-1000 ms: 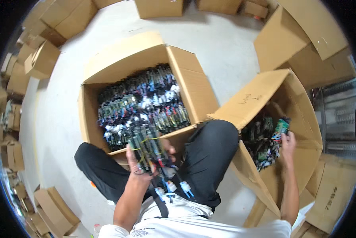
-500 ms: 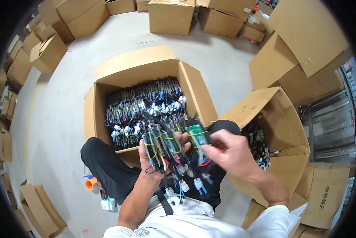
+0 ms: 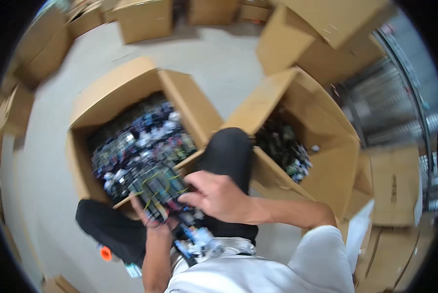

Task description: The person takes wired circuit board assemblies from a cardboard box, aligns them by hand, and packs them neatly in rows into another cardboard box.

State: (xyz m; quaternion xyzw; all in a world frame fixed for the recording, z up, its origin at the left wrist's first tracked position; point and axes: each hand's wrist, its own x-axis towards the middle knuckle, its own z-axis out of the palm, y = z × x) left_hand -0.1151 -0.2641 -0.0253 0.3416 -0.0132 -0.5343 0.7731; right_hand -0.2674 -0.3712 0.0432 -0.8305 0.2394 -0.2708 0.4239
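In my left hand [image 3: 153,217] rests a row of circuit boards [image 3: 158,188], dark and slim, bound with thin yellow ties. Its fingers close round them from below and the left. Coloured wires with pale plug connectors [image 3: 199,239] hang from the boards toward my lap. At the right end of the row is my right hand [image 3: 219,195], thumb and bent fingers apart, with nothing plainly seen between them. Motion blurs the boards and fingertips, so whether the right hand touches the row is unclear.
Beyond my left hand, an open carton [image 3: 74,161] holds rows of similar wired boards. Another open carton [image 3: 326,122] at the right contains a loose heap of boards. An orange object [image 3: 105,253] lies on the floor at left. More cartons [image 3: 143,22] stand along the back.
The view has swung right, so both cartons sit further left. The green-faced board that my right hand held apart no longer shows separately; that hand is now against or near the row's end.
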